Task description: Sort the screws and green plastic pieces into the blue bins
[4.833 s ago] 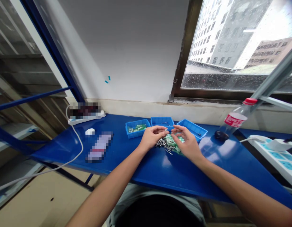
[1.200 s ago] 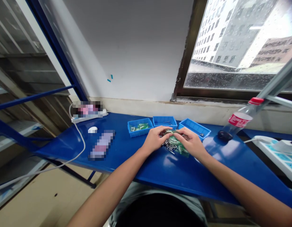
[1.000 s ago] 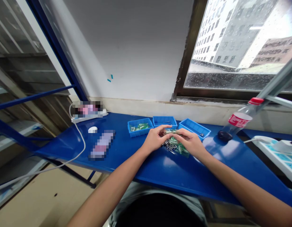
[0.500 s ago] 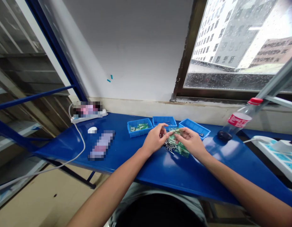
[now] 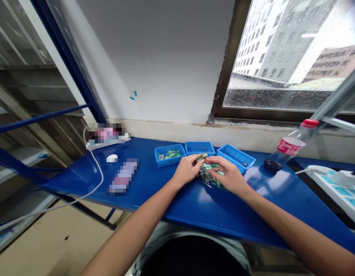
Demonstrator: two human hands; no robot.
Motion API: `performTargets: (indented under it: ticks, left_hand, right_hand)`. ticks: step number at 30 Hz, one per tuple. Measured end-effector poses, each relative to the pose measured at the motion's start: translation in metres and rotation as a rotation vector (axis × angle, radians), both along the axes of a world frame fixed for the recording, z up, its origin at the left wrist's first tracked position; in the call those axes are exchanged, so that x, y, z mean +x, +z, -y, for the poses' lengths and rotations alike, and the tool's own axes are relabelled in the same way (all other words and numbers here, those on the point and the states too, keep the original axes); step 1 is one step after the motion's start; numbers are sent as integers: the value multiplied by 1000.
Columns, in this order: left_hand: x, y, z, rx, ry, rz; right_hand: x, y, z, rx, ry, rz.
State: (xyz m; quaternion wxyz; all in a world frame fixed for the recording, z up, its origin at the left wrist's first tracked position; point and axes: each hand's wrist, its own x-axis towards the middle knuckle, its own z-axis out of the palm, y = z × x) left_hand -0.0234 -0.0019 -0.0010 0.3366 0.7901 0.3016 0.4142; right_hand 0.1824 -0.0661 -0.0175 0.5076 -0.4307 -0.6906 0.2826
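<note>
My left hand (image 5: pixel 189 168) is closed, pinching a small greenish clear plastic packet (image 5: pixel 202 156) between thumb and fingers. What is inside the packet is too small to make out. Just right of it, my right hand (image 5: pixel 229 174) reaches over a loose pile of thin silvery metal pins or screws (image 5: pixel 205 178), its thumb and fingers apart. Its fingertips come close to the packet; whether they touch it I cannot tell. Under the right hand lie more green plastic packets (image 5: pixel 219 183), partly hidden.
Behind my hands stand a blue bin with green packets (image 5: pixel 170 163), a middle blue bin (image 5: pixel 199 143) and a right blue bin (image 5: pixel 237 151) holding a small dark piece. A soda bottle (image 5: pixel 291 147) and a power strip (image 5: pixel 341 188) are at right. A cable (image 5: pixel 101 168) crosses the table's left side.
The packet was between both hands' fingers; now it is in my left hand, slightly further left. My right hand's fingers have spread and come down over the metal pile.
</note>
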Motion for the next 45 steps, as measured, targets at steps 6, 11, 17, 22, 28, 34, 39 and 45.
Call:
performTargets:
  ticks: [6,11,17,22,28,34,39,45]
  left_hand:
    - [3,-4,-1,-152,-94,68]
    - [2,0,5,-193,-166,43]
    - [2,-3,4,-163,-145,-36]
    - [3,-4,2,-17,-20,59]
    - [3,0,5,90,-32,54]
    - [2,-2,2,86,-71,28]
    - [3,-4,-2,-6,6,43]
    - [5,-3,3,-119,-77,72]
  right_hand:
    - [3,-1,-2,-11,-207,-54]
    - [4,4,-2,-37,-153,-11]
    - [7,-4,-5,-139,-140,-54]
    - [8,-4,-7,-157,-248,-162]
    - [6,-2,-4,-129,-213,-205]
    - [0,-4,0,-130,-50,-119]
    - [2,-3,-2,-19,-224,-85]
    - [6,1,-4,2,-266,-18]
